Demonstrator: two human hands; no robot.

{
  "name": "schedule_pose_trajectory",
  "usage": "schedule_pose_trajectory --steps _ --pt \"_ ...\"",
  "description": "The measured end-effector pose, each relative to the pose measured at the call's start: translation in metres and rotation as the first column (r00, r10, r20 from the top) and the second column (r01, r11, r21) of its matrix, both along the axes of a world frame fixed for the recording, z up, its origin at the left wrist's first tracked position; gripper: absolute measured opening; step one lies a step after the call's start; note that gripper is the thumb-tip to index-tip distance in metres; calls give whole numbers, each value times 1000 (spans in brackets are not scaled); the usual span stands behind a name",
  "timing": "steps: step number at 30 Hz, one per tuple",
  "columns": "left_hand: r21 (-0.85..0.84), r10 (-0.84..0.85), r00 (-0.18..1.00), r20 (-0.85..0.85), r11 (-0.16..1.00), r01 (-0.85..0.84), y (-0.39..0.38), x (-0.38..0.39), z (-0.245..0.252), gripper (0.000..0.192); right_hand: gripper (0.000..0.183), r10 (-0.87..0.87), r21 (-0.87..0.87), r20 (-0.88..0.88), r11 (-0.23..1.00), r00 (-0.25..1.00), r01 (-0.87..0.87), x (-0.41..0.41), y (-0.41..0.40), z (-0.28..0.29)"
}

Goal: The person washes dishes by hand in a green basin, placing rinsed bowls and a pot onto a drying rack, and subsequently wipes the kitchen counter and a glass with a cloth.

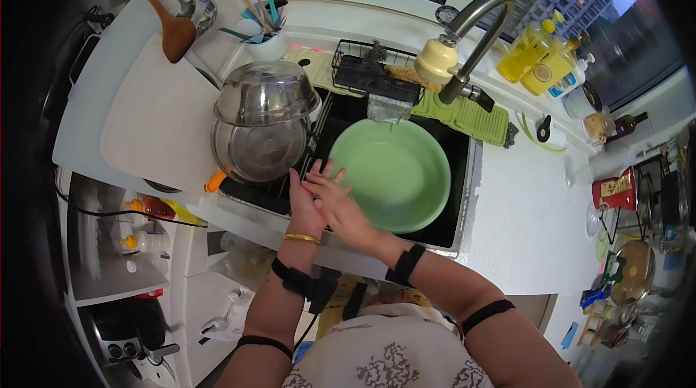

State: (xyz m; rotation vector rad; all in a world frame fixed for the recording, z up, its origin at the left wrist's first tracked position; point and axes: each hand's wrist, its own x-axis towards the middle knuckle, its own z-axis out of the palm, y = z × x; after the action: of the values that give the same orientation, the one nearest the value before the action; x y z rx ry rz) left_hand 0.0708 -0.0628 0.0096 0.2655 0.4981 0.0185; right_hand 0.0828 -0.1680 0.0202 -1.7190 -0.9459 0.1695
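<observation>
My left hand [309, 206] is palm up at the near edge of the sink, a gold bangle on its wrist. Across its palm and fingers lies my right hand [340, 206], fingers spread, and neither hand holds a thing. Just right of them a light green plastic basin [391, 170] sits in the dark sink [459, 154]; it appears to hold water. Behind my left hand, glass or metal bowls stand on the rack at the left, a shiny upturned bowl [266, 92] above a wider see-through one [261, 149]. The faucet [492, 35] arches over the sink's back edge.
A black wire caddy [375, 75] with scrubbers and a grey cloth [389, 108] hangs behind the basin, beside a green draining mat [478, 121]. Cutting boards [157, 121] lie left. Yellow soap bottles [524, 54] line the sill. The white counter [533, 225] extends right, towards a red packet [614, 191].
</observation>
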Motion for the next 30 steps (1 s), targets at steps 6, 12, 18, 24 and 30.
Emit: schedule_pose_trajectory --steps 6,12,18,24,30 --pt "-17 -185 983 -3 983 185 10 -17 1 73 20 -89 2 -822 987 562 159 39 9 -38" --pt "475 11 957 -289 870 133 36 -52 -3 69 38 -141 -196 -927 972 348 -128 53 31 -62" --pt "492 92 964 -250 870 45 43 -66 -12 58 43 -197 -281 -913 938 359 -201 45 55 -64" --pt "516 80 963 -256 854 66 45 -70 -9 53 45 -282 -364 -882 917 378 -166 41 63 -69" --pt "556 47 975 -219 827 85 48 -67 -12 47 42 -248 -321 -903 932 352 -168 42 61 -76"
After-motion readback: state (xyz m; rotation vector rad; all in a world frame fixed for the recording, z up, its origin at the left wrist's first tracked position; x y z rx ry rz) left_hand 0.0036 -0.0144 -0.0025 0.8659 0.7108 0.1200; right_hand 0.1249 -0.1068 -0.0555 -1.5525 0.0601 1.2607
